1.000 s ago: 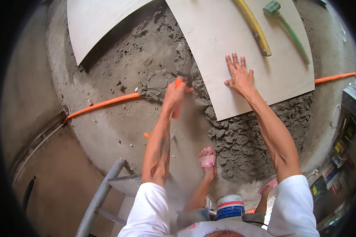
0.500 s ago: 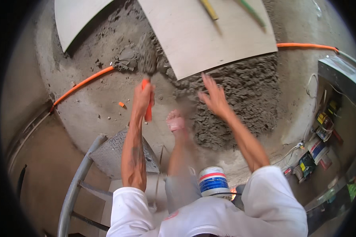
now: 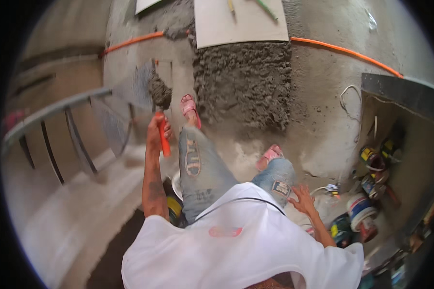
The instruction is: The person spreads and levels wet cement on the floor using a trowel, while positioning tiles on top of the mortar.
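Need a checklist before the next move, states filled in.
1. Left hand grip on the trowel: ok, closed round the orange handle.
2. Right hand free: ok, fingers spread, holding nothing, by the right knee.
3. Pale slab clear of tools: not ok, yellow tool and green tool lie on it.
4. Right sandal off the mortar bed: ok.
5. Mortar bed depth even: cannot tell, surface looks rough.

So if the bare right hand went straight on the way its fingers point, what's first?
Probably the right leg of the faded blue denim jeans, just ahead of the right hand; depth is unclear from this view.
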Action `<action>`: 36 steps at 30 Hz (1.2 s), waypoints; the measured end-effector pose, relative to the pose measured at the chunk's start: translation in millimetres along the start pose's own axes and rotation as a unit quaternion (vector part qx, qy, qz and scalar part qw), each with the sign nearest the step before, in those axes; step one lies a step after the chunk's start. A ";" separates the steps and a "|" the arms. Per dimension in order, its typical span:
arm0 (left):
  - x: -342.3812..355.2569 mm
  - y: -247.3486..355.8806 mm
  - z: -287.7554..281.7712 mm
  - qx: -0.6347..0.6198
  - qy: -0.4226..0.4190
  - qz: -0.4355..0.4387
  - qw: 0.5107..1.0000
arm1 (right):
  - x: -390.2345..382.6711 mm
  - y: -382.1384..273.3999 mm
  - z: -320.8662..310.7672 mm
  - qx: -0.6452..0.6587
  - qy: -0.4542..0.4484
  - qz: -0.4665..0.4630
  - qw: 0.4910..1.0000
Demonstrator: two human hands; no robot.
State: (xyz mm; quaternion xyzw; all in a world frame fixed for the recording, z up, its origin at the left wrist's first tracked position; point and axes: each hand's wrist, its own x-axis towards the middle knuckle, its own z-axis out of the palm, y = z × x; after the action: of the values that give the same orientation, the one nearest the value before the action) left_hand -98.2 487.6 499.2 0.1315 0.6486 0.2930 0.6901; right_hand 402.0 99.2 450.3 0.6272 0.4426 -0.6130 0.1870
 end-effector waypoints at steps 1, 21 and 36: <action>-26.7 -19.8 3.4 -0.021 0.019 0.000 1.000 | -16.1 47.0 21.1 0.017 0.002 -0.013 1.000; 71.2 -440.4 36.9 -0.488 0.255 -0.041 0.834 | 38.2 59.1 44.2 -0.298 -0.429 -0.419 0.742; 301.4 -378.8 54.6 -0.211 0.447 -0.057 0.868 | 214.7 180.3 -33.5 -0.494 -0.354 -0.288 0.740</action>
State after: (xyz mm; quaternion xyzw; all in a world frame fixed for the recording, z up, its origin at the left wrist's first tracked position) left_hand 39.6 371.1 46.6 -0.1993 0.8164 0.4110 0.3535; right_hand 532.8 98.2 200.1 0.0274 0.7444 -0.5115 0.4284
